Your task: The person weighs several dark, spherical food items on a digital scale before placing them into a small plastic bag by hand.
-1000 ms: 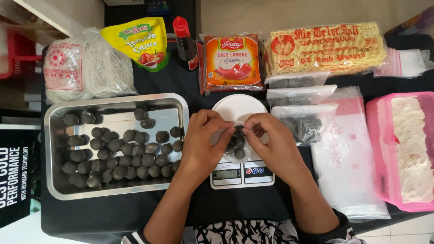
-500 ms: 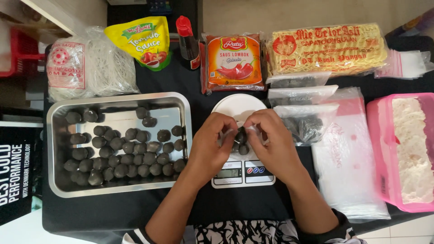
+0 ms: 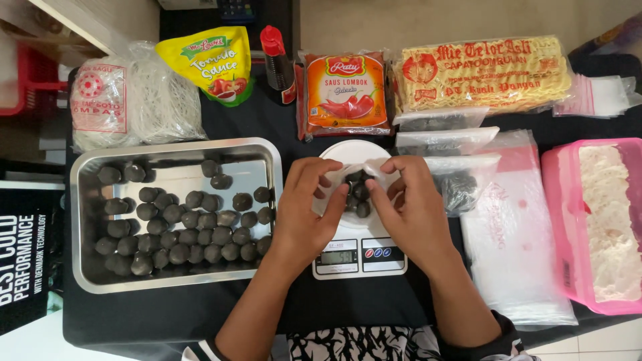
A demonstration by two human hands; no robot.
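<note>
Black-covered bench is crowded: a steel tray of dark balls sits just left of the scale, bagged goods and a pink tub to the right. Open room remains only along the near edge. Left hand and right hand both pinch a small clear bag of dark balls above the scale's white plate.
</note>
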